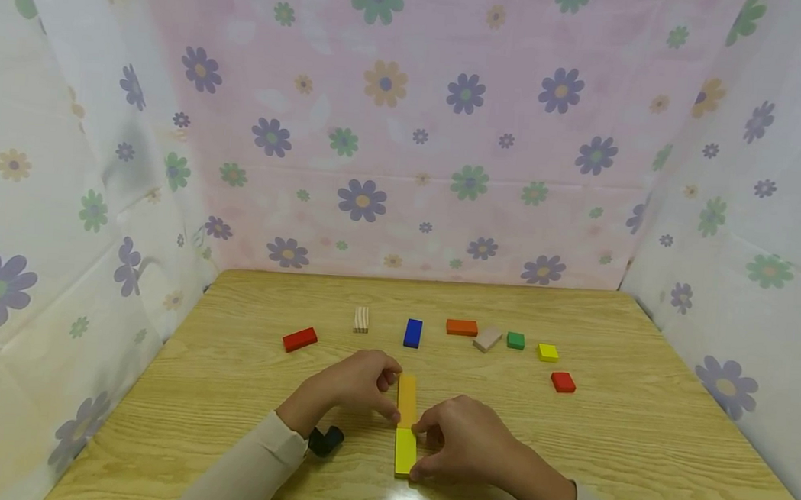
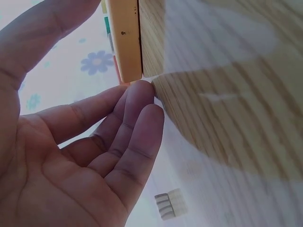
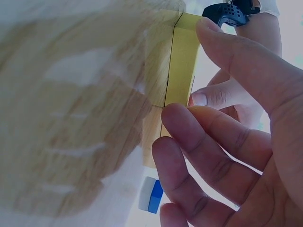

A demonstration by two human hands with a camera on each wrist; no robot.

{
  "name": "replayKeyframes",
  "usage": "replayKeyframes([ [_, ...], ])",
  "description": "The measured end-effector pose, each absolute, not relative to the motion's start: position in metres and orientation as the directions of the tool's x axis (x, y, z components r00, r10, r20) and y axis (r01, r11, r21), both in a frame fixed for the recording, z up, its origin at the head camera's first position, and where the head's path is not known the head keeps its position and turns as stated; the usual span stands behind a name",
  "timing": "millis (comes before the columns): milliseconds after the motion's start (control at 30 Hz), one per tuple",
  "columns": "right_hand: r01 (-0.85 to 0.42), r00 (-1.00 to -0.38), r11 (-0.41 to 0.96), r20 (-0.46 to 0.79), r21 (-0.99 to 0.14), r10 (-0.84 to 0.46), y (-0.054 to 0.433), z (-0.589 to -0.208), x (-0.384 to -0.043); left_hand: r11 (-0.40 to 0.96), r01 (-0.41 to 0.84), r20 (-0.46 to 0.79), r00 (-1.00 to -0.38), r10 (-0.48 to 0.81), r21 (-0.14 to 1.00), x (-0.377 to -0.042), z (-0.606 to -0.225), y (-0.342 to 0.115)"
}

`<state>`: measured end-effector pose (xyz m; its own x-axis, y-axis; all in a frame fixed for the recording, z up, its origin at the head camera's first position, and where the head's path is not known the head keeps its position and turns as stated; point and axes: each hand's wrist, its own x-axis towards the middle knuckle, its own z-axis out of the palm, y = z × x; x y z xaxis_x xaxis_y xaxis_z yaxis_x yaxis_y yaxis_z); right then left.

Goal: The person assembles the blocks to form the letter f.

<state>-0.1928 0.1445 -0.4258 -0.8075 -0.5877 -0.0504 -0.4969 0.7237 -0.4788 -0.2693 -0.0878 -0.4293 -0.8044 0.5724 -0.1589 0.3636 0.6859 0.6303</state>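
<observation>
Two long blocks lie end to end on the table, an orange block point(image 1: 406, 400) farther out and a yellow block point(image 1: 405, 452) nearer. My left hand point(image 1: 365, 382) pinches the orange block lengthwise from its left side, a finger at the far end and the thumb by the joint. From the right, my right hand point(image 1: 467, 441) holds the yellow block between its thumb at the near corner and fingers by the joint. In the left wrist view the orange block point(image 2: 127, 38) rises beside the fingertips. The right wrist view has the yellow block point(image 3: 184, 61) between thumb and fingers.
Beyond the hands lie a red block point(image 1: 300, 339), a striped wooden block point(image 1: 361, 319), a blue block point(image 1: 412, 333), an orange-red block point(image 1: 461, 328), and a plain wooden block point(image 1: 487, 339). Farther right are small green point(image 1: 516, 340), yellow point(image 1: 548, 353) and red pieces point(image 1: 563, 382). Flowered cloth surrounds the table.
</observation>
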Motion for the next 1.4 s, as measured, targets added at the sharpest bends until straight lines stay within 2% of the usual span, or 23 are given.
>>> replayKeyframes([
  [533,-0.487,-0.812,0.739,-0.070,-0.465,-0.579,0.139,-0.426,-0.191,0.684,0.353,-0.096,-0.845,0.526,0.638,-0.280,-0.425,-0.093],
  [967,-0.492,-0.808,0.746,-0.082,-0.447,-0.583,0.140,-0.425,-0.192,0.702,0.318,0.003,-0.912,0.411,0.637,-0.321,-0.429,-0.084],
  [1167,-0.497,-0.808,0.745,-0.075,-0.444,-0.584,0.142,-0.425,-0.192,0.726,0.314,-0.016,-0.913,0.408,0.612,-0.339,-0.430,-0.073],
  [1400,-0.499,-0.809,0.744,-0.067,-0.445,-0.583,0.143,-0.426,-0.191,0.702,0.232,-0.091,-0.916,0.390,0.673,-0.354,-0.432,-0.065],
])
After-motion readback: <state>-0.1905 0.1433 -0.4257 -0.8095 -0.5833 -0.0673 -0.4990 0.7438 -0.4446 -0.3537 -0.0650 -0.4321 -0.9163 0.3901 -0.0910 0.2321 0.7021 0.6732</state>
